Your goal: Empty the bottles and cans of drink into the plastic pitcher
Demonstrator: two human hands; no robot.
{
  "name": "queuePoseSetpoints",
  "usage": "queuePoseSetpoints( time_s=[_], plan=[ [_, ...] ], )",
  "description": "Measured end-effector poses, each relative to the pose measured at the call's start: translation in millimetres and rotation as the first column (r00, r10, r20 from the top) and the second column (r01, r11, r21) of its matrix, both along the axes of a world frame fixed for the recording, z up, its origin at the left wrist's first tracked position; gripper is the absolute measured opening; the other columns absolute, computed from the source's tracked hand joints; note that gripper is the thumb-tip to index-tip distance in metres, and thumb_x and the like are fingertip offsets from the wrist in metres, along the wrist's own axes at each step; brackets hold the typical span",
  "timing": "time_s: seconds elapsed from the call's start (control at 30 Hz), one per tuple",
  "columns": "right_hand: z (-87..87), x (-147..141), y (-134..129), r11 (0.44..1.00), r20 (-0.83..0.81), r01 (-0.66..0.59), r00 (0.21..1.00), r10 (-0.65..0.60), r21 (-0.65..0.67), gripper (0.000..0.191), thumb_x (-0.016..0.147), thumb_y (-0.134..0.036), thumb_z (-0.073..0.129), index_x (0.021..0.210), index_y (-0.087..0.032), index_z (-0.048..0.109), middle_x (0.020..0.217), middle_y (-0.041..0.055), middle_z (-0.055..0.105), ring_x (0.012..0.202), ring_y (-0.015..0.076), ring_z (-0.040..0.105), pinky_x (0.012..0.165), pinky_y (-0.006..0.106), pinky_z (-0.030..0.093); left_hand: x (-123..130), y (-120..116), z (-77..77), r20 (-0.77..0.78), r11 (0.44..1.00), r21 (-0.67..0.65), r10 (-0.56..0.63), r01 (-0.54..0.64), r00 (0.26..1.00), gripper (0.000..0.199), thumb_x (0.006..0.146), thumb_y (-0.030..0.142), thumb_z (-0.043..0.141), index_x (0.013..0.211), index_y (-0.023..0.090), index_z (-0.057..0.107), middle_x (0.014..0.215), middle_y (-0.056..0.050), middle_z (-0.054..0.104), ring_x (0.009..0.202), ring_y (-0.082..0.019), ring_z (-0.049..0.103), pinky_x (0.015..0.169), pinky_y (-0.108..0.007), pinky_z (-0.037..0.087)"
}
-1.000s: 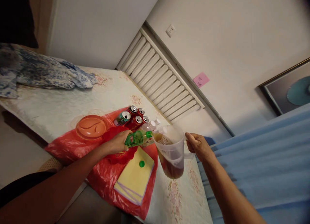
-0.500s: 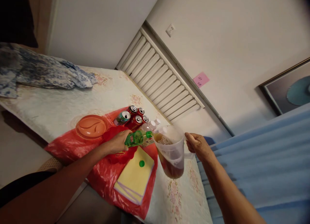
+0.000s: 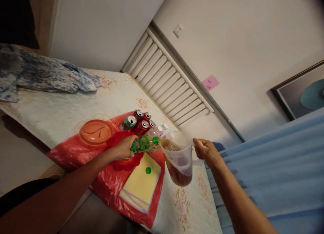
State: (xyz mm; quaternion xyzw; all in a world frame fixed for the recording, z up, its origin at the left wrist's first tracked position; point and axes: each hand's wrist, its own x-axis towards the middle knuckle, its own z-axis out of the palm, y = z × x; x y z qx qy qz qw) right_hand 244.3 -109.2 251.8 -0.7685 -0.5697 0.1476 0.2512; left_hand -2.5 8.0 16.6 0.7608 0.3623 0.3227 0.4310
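Observation:
My left hand is wrapped round a green plastic bottle, tilted with its uncapped mouth at the rim of a clear pitcher. Brown liquid with froth on top fills part of the pitcher. My right hand grips the pitcher's handle, and the pitcher leans toward the bottle. Below the bottle, a green bottle cap lies on a folded yellow cloth. Under my left hand is a red scalloped plate, partly hidden by the wrist.
Several opened drink cans and clear bottles stand behind the bottle. An orange bowl sits on red plastic sheeting to the left. Patterned fabric lies far left. A radiator runs behind the table; a blue curtain hangs right.
Both hands, the bottle and the pitcher keep nearly the same position and tilt. No clear change shows in the liquid level.

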Motion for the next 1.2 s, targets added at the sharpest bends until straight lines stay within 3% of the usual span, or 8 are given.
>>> queuePoseSetpoints(
  time_s=[0.57,0.77,0.93,1.03,1.2],
  plan=[
    [-3.8,1.7,-0.2,1.0,-0.03,-0.009,1.0,0.009,0.011,0.052,0.078,-0.063,0.056,0.051,-0.024,0.035,0.039,-0.0064,0.032,0.038,0.0071,0.024,0.039,0.024,0.019,4.2,3.7,-9.0,-0.02,1.0,0.017,-0.005,0.006,1.0,0.044,0.054,0.011,0.061,0.097,0.022,0.054,0.094,-0.003,0.068,0.086,-0.024,0.066,0.066,-0.027,0.045],
    [-17.7,10.7,-6.4,0.999,-0.216,-0.005,0.976,0.015,0.047,0.055,0.078,-0.064,0.06,0.051,-0.025,0.033,0.04,-0.0091,0.027,0.037,0.0059,0.02,0.039,0.024,0.015,4.5,6.5,-15.7,0.051,0.999,-0.03,-0.025,0.026,0.998,0.054,0.052,0.01,0.061,0.105,0.021,0.055,0.097,-0.003,0.067,0.089,-0.024,0.065,0.069,-0.027,0.046],
    [-35.1,13.4,-15.1,0.986,-0.436,0.022,0.899,0.051,0.162,0.056,0.078,-0.06,0.064,0.049,-0.024,0.033,0.04,-0.0098,0.025,0.037,0.0052,0.018,0.038,0.023,0.016,1.6,9.5,-15.8,0.14,0.998,-0.048,-0.024,0.03,0.99,0.053,0.053,0.013,0.062,0.105,0.021,0.056,0.1,-0.002,0.069,0.093,-0.024,0.065,0.075,-0.029,0.048],
    [-44.8,5.6,-17.4,0.96,-0.548,0.079,0.832,0.084,0.267,0.054,0.078,-0.053,0.064,0.048,-0.024,0.03,0.04,-0.0104,0.022,0.036,0.0049,0.015,0.038,0.022,0.012,-2.2,9.6,-7.1,0.184,0.997,-0.078,0.041,-0.027,0.982,0.055,0.057,0.017,0.065,0.11,0.021,0.054,0.105,-0.003,0.068,0.097,-0.025,0.066,0.081,-0.031,0.051],
    [-57.8,-19.2,-10.4,0.914,-0.674,0.176,0.727,0.13,0.367,0.048,0.075,-0.047,0.065,0.052,-0.024,0.029,0.042,-0.0116,0.02,0.037,0.0049,0.012,0.037,0.022,0.013,-9.9,9.6,7.0,0.194,0.958,0.0,0.281,-0.286,0.94,0.067,0.063,0.028,0.072,0.125,0.018,0.05,0.122,-0.01,0.064,0.111,-0.029,0.062,0.097,-0.039,0.048]
  ],
)
